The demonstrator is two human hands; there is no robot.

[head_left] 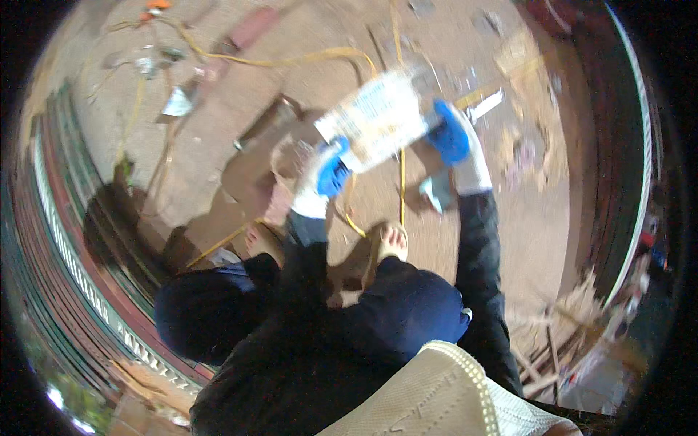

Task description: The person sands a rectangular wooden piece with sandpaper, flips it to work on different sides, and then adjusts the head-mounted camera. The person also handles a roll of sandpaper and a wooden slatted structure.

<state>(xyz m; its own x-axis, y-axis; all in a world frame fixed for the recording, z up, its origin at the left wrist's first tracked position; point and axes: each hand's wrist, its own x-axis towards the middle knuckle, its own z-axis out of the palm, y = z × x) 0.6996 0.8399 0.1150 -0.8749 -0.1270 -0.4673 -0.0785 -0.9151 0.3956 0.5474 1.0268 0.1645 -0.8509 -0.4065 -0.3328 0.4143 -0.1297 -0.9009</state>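
A flat, roughly rectangular pale packet point(378, 116), blurred and covered in bluish print, is held tilted above the floor point(436, 251), in front of the wearer's feet. Its surface looks smooth and sheet-like; whether it is a container with something inside cannot be told. The left hand point(325, 176), in a white knit glove with blue-coated fingers, grasps its lower left corner; the right hand point(459, 142), gloved alike, has its fingers closed on the right end. Around them, a thin yellow cord point(291, 60) winds over the dull brown floor, among crumpled scraps. Long ribbed strips point(80, 240) lie stacked at left, and splintered wood pieces point(549, 341) are heaped at lower right.
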